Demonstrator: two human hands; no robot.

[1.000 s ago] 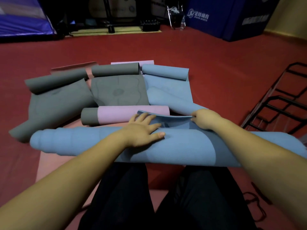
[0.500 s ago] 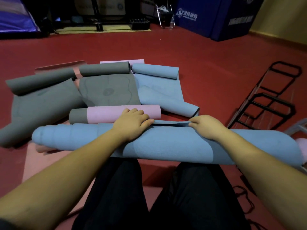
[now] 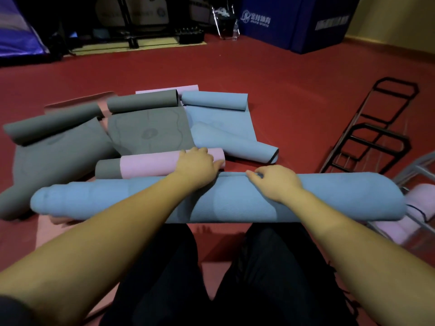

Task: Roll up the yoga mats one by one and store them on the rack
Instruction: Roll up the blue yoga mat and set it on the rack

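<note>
A long blue yoga mat roll [image 3: 329, 198] lies across the floor just in front of my knees. My left hand [image 3: 196, 164] rests over the roll's far top edge, fingers curved down behind it. My right hand [image 3: 274, 181] lies on the roll with fingertips at the mat's loose end seam. Behind it sit a pink and grey rolled mat [image 3: 150, 164], two partly rolled grey mats [image 3: 54, 147] [image 3: 146, 128] and a partly rolled blue mat [image 3: 221, 130]. The black rack [image 3: 372, 140] lies at the right.
A rolled pink mat [image 3: 419, 203] sits in a metal frame at the right edge. A pink mat [image 3: 47, 231] lies flat under the blue roll. Blue crash pads [image 3: 294, 22] and gym gear stand at the back on the red floor.
The loose flap of the blue mat has been rolled down flat onto the roll. Both hands moved forward over its top, and the roll turned away from me.
</note>
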